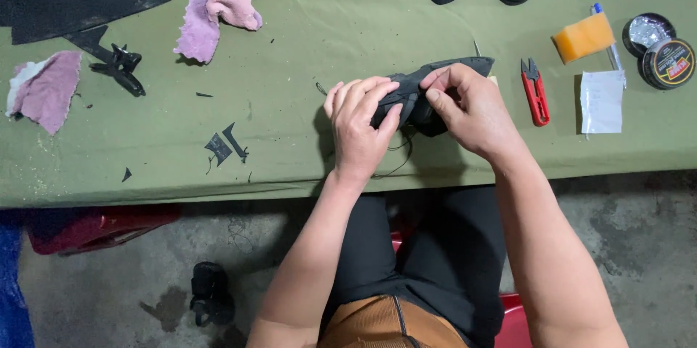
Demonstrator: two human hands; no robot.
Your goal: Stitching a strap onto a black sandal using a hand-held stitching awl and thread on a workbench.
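Gripping a small black shoe piece [415,97] from both sides: left hand [361,124] wraps its near end, right hand [470,108] pinches the pointed upper flap, both closed on it just above the desk [290,65] edge. Looks light, pliable, leather-like, matte; likely folds easily, best held at the thicker seam. Thin black thread [396,159] dangles beneath. Red snips [535,92] just right; orange sponge [583,37], polish tin [668,63], white paper [602,102] beyond. Pink rags [214,18], black offcuts [226,145] left.

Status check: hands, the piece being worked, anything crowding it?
Left hand and right hand both grip the black leather shoe piece. Red thread snips lie beside, apart. Nothing obstructing.
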